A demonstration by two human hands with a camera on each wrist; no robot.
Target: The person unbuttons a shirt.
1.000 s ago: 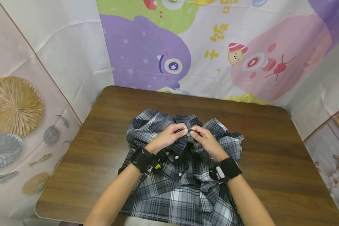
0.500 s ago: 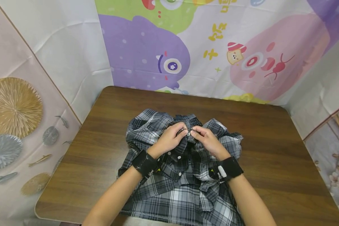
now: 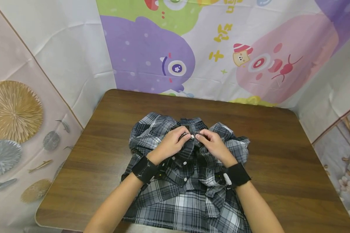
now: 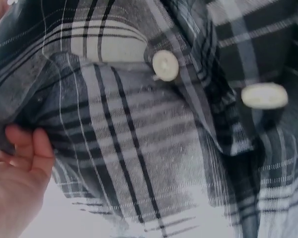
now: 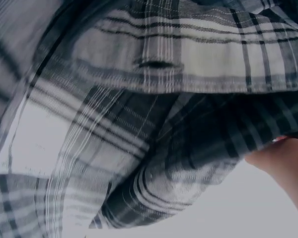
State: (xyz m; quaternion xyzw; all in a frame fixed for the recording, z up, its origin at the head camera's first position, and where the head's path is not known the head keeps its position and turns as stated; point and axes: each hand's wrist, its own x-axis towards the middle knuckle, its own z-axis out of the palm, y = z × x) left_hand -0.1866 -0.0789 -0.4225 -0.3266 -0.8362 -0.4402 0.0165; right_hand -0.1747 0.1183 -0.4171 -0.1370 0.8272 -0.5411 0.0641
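A grey, black and white plaid shirt (image 3: 179,207) lies bunched on the table. Near its collar (image 3: 192,123), my left hand (image 3: 171,142) pinches one front edge between thumb and fingers. Close beside it, my right hand (image 3: 215,146) pinches the cloth from the other side. A small white button (image 3: 192,136) shows in the narrow gap between the two thumbs. Lower on the front sit more white buttons (image 3: 185,163); two pale buttons (image 4: 165,65) appear large in the left wrist view. The right wrist view shows a buttonhole (image 5: 160,64) in the placket. Fingertips are partly hidden by fabric.
The brown wooden table (image 3: 283,155) extends on both sides of the shirt. Behind it hangs a cartoon-printed cloth (image 3: 151,55), and patterned curtains (image 3: 84,58) flank the left and right. Each wrist wears a black band (image 3: 237,174).
My left hand has shifted slightly left and its wrist has turned a little. The button between the thumbs shows more plainly than before. The right hand stays nearly in place.
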